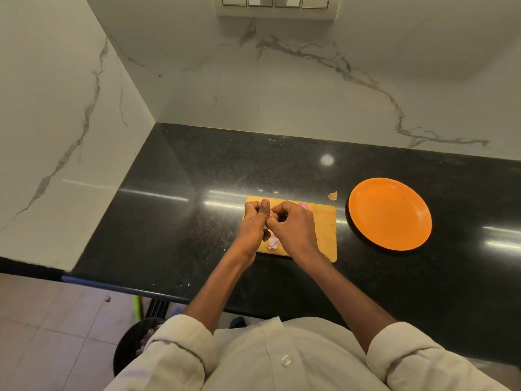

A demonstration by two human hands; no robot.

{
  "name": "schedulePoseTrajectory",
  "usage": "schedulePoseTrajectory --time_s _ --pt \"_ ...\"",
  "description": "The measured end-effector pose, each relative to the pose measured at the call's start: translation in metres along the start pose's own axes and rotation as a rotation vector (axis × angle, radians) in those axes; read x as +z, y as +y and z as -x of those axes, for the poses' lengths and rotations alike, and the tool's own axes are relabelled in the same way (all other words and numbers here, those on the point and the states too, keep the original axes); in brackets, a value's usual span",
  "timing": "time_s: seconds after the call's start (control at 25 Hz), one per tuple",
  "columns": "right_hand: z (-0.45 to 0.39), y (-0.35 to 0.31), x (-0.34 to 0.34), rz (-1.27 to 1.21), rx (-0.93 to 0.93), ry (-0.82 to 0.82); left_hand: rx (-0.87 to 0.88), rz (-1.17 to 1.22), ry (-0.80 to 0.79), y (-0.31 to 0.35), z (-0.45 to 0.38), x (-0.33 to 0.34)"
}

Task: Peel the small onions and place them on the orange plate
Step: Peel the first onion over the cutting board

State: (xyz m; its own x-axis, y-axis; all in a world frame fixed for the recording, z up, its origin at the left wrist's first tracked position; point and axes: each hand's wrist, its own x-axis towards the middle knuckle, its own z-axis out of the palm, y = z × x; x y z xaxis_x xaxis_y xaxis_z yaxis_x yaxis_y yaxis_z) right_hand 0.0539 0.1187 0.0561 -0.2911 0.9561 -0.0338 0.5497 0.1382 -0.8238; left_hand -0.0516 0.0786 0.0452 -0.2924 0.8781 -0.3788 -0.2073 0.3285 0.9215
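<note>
Both hands meet over the board (324, 230), left hand (253, 221) and right hand (293, 224) pinching 1 small onion (270, 216) between them. Peel (273, 241) lies below; the plate (390, 213) sits right on the tabletop (183, 221).

— Both busy over the cutting board (324, 235)?
— Yes: left hand (253, 221) and right hand (293, 225) pinching one small onion (270, 216) together.
— On the orange plate (390, 214)?
— Bare. Peel scrap (332, 195) lying beside.
</note>
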Motion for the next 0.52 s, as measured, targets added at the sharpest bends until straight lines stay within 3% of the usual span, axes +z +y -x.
schedulePoseTrajectory --time_s 0.2,0.52 --pt "-0.003 -0.001 -0.005 -0.019 0.029 -0.010 0.030 -0.020 -0.011 0.003 -0.001 -0.003" --pt "-0.010 0.002 -0.019 -0.306 0.151 -0.175 0.054 -0.054 -0.016 0.005 -0.002 -0.008"
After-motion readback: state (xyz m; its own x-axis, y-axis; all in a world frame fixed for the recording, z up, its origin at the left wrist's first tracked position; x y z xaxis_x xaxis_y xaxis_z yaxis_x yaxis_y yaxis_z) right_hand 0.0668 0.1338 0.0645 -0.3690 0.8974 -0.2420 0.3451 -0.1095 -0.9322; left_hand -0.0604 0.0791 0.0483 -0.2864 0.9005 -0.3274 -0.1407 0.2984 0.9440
